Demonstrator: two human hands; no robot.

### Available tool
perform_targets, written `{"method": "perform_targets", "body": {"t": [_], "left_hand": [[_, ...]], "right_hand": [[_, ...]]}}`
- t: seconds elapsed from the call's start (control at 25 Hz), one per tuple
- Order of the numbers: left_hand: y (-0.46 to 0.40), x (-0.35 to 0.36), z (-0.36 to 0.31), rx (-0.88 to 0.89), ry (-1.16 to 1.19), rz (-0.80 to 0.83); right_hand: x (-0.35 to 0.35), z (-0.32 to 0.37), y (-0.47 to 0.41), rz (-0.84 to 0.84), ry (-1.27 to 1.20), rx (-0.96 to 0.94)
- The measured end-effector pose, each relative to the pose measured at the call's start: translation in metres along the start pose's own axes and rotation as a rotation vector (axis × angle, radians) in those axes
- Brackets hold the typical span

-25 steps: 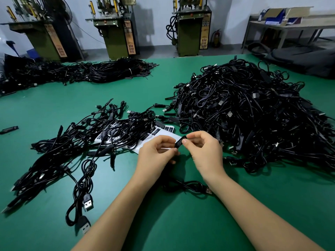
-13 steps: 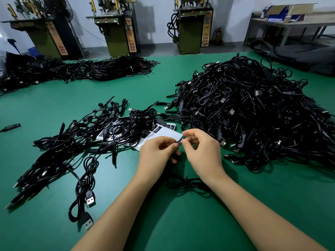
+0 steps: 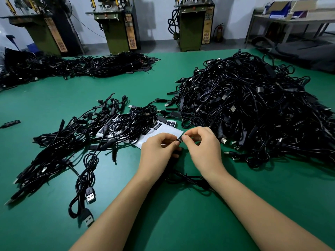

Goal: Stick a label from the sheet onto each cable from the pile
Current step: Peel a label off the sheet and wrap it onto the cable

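Note:
My left hand (image 3: 157, 150) and my right hand (image 3: 204, 147) meet at the table's middle, both pinching a small black label (image 3: 180, 140) on a black cable (image 3: 184, 177) whose loose length trails on the green mat between my forearms. Just behind my hands lies the white label sheet (image 3: 169, 132), with black labels along its far edge, partly covered by cables. A big pile of black cables (image 3: 253, 105) rises at the right. A flatter spread of cables (image 3: 72, 142) lies at the left.
The green table (image 3: 181, 214) stretches around my arms. More cable bundles (image 3: 81, 65) lie at the far left edge. One lone black connector (image 3: 10, 123) lies far left. Green machines (image 3: 116, 24) and a bench with boxes (image 3: 290, 15) stand beyond the table.
My fingertips have closed tighter round the label and cable; less of the black label shows than a second ago. Both hands stay in about the same place.

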State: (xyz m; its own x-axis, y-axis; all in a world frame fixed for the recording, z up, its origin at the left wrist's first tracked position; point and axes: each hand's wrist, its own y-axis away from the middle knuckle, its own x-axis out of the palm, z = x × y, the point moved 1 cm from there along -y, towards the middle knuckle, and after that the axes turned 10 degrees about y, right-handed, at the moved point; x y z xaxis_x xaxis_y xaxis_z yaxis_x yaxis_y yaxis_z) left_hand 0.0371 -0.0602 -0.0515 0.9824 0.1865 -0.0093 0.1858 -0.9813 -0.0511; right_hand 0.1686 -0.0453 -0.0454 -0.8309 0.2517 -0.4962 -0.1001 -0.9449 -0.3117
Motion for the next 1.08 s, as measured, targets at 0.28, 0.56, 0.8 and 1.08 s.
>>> {"method": "perform_targets", "body": {"t": [0.28, 0.56, 0.8, 1.08], "left_hand": [[-0.0036, -0.0014, -0.0044, -0.108, 0.217, 0.019], [-0.0025, -0.0019, -0.0057, -0.098, 0.234, 0.010], [-0.0019, -0.0023, -0.0062, -0.091, 0.254, 0.015], [-0.0015, -0.0021, -0.0067, -0.089, 0.245, 0.013]], "right_hand": [[-0.0003, -0.0031, -0.0075, 0.060, -0.217, 0.121], [-0.0001, -0.0019, -0.0094, 0.098, -0.284, 0.225], [0.0009, -0.0014, -0.0106, 0.099, -0.265, 0.273], [0.0015, -0.0020, -0.0109, 0.088, -0.250, 0.278]]}}
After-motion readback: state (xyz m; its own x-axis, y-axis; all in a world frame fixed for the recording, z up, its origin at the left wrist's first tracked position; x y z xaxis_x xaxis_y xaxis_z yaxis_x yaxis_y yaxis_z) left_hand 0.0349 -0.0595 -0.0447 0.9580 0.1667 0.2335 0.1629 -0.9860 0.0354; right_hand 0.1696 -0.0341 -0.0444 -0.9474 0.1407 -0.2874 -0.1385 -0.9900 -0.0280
